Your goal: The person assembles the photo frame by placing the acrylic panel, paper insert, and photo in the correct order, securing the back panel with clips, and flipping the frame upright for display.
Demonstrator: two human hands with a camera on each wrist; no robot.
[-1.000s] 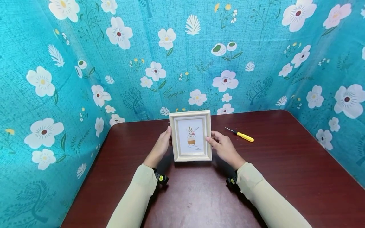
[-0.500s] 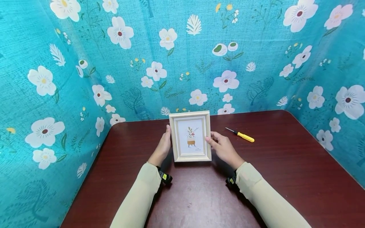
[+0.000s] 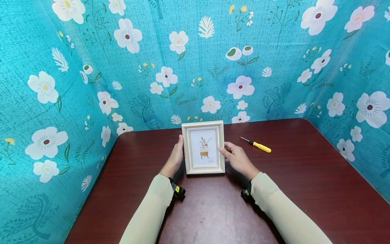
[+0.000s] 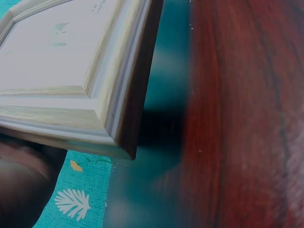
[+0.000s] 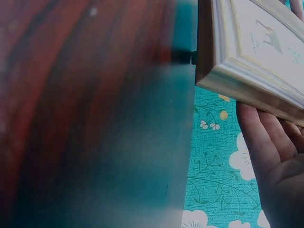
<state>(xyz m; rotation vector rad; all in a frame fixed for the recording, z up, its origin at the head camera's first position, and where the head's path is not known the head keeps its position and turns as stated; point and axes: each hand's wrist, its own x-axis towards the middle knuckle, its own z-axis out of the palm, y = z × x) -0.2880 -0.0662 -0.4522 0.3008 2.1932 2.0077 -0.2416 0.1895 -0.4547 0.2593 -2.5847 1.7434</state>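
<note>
A cream-and-white picture frame [image 3: 204,162] stands upright, leaning slightly back, above the middle of the dark red table. Behind its glass is a print of a plant in an orange pot on legs. My left hand [image 3: 173,158] holds the left side, thumb pointing up along the edge; its other fingers are mostly hidden behind the frame. On the opposite side, my right hand [image 3: 240,158] grips the edge with the thumb on the front and fingers behind. In the right wrist view, fingers [image 5: 263,135] reach behind the frame's side. Whether its bottom touches the table I cannot tell.
A screwdriver [image 3: 256,144] with a yellow handle lies on the table [image 3: 304,176], right of the frame. Turquoise cloth [image 3: 189,67] with white flowers hangs behind the table and along both sides.
The picture frame has lowered very slightly and tips back about the same. My left hand has turned a little, its wrist shifting right; the right hand stays on its edge.
</note>
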